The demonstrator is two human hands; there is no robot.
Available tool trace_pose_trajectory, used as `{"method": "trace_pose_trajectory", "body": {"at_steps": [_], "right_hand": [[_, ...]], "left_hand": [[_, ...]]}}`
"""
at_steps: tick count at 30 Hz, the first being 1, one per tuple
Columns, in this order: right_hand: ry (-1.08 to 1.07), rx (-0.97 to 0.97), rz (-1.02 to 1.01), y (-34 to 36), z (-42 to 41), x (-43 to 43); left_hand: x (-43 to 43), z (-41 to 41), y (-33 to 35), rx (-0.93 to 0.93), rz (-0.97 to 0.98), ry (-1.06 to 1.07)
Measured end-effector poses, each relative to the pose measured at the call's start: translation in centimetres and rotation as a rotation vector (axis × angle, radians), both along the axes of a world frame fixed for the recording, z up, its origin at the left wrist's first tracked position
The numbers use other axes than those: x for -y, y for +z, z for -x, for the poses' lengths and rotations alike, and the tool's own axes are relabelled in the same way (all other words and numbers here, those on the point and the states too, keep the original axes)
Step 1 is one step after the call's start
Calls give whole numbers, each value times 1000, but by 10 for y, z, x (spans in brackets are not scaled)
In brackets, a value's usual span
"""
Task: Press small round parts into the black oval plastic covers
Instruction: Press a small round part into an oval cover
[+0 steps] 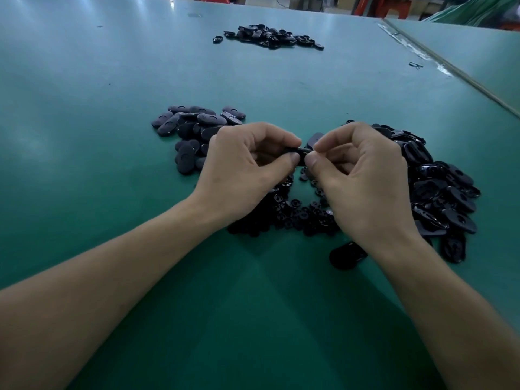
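Observation:
My left hand (247, 164) and my right hand (360, 175) meet above the green table, both pinching one black oval cover (302, 154) between thumbs and forefingers. Most of that cover is hidden by my fingers, and whether a round part sits in it cannot be seen. Below my hands lies a heap of small round parts (295, 212). A pile of matte oval covers (194, 130) lies to the left, beyond my left hand. A larger pile of glossy oval covers (439, 192) lies to the right, behind my right hand.
A third heap of black parts (270, 36) sits far back on the green table (112, 94). One oval cover (347, 254) lies alone by my right wrist. A seam (450, 68) to a neighbouring table runs along the right.

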State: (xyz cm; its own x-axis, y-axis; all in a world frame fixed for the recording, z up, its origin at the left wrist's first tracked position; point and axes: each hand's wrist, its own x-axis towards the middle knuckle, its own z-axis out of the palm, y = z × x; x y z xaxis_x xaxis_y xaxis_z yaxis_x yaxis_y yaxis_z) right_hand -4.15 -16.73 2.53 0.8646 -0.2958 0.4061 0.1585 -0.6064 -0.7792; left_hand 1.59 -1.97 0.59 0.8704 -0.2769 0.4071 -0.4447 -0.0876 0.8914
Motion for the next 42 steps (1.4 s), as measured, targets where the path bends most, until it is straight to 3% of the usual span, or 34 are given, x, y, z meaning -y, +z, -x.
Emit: {"method": "trace_pose_trajectory", "body": {"at_steps": [13,30,42], "right_hand": [[-88,25,92,1,3,-5],[-6,-73,176,6,3,3],[-20,-60,84,0,3,-4]], "left_hand": [[1,3,-2,100,-78,-20],[2,7,-3,295,-224,47],[2,5,-3,293,-260,98]]}}
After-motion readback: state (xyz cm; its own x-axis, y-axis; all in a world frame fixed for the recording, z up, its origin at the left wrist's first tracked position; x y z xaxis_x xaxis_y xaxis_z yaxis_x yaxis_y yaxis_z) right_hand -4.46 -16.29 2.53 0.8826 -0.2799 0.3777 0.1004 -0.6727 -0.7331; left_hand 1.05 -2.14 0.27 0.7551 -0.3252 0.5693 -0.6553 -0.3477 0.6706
